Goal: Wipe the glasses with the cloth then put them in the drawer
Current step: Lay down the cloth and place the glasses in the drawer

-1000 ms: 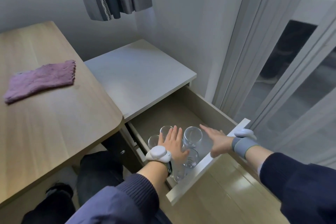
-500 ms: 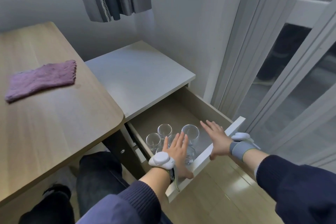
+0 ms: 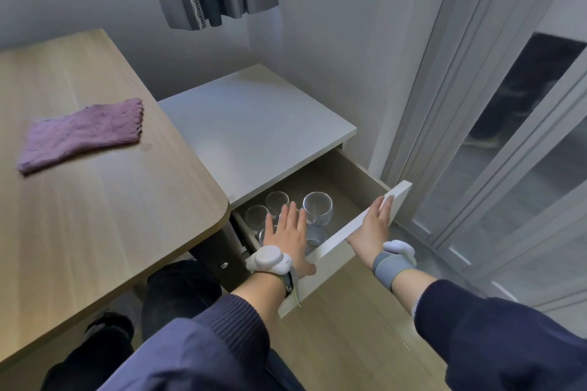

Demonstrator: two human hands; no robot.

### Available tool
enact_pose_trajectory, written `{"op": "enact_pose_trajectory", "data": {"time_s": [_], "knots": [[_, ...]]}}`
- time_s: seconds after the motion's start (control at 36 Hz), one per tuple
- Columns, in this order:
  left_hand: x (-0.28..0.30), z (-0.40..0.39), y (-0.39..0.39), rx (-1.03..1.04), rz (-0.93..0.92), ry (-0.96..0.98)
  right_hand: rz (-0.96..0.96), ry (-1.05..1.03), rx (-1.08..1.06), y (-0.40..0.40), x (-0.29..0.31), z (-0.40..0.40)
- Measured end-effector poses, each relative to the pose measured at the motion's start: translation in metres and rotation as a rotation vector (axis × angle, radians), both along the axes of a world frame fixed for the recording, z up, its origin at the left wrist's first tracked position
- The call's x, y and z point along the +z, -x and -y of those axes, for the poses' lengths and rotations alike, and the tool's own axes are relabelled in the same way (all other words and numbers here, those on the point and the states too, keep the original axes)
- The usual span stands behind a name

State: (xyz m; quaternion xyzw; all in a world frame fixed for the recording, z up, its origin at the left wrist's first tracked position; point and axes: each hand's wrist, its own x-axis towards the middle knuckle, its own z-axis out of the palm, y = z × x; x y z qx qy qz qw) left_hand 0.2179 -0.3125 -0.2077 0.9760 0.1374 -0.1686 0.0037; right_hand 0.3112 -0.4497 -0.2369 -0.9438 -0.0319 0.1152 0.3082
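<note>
left hand [image 3: 290,236]: flat, fingers spread over the drawer front [image 3: 349,238]
right hand [image 3: 374,225]: fingers straight, pressed on its outside
glasses [image 3: 317,209]: upright inside
cloth [image 3: 82,133]: on table [image 3: 95,216]

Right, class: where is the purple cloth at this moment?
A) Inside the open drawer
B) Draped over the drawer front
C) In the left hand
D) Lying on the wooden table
D: the purple cloth lies flat on the wooden table, with no hand touching it.
</note>
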Motion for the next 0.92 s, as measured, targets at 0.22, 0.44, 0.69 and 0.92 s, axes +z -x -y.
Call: {"op": "enact_pose_trajectory", "data": {"time_s": [0.22, 0.44, 0.69, 0.92], "knots": [[0.0, -0.02, -0.014, 0.058, 0.013, -0.09, -0.191, -0.189, 0.01, 0.0, -0.007, -0.023], [0.006, -0.044, -0.033, 0.19, 0.024, -0.094, -0.238, -0.2, 0.074, -0.012, -0.002, -0.048], [-0.004, -0.058, -0.038, 0.281, 0.132, -0.111, -0.268, -0.223, 0.134, -0.034, -0.003, -0.07], [0.001, -0.059, -0.044, 0.293, 0.12, -0.114, -0.273, -0.197, 0.165, -0.044, -0.006, -0.088]]}}
